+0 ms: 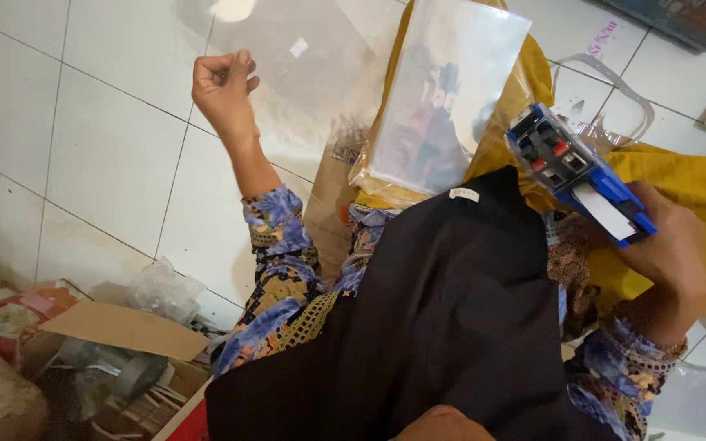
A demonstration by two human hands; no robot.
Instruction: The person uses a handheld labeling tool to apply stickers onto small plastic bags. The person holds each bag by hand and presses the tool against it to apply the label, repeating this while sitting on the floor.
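Item 1. My right hand (668,253), at 3 o'clock: closed around the grip of a blue label gun (578,171), whose head points toward 11 o'clock. The gun hangs just above the yellow cloth (696,188) and touches no package that I can see.

Item 2. My left hand (224,82), at 11 o'clock: fingers curled shut, pinching the edge of a clear bag (304,73) that lies flat on the white tile floor (100,155).

Item 3. A second clear bag (443,106), at 12 o'clock, holding dark folded goods and resting on the yellow cloth beside brown paper (328,196).

Item 4. Black cloth (451,310), centre to 6 o'clock, over my lap, with a small white tag near its top edge.

Item 5. A cardboard box (116,327) with crumpled plastic, at 8 o'clock.

Progress, as I judge it: one bag is filled; the flat bag in my left hand looks empty. I cannot tell whether the filled bag carries a label yet.
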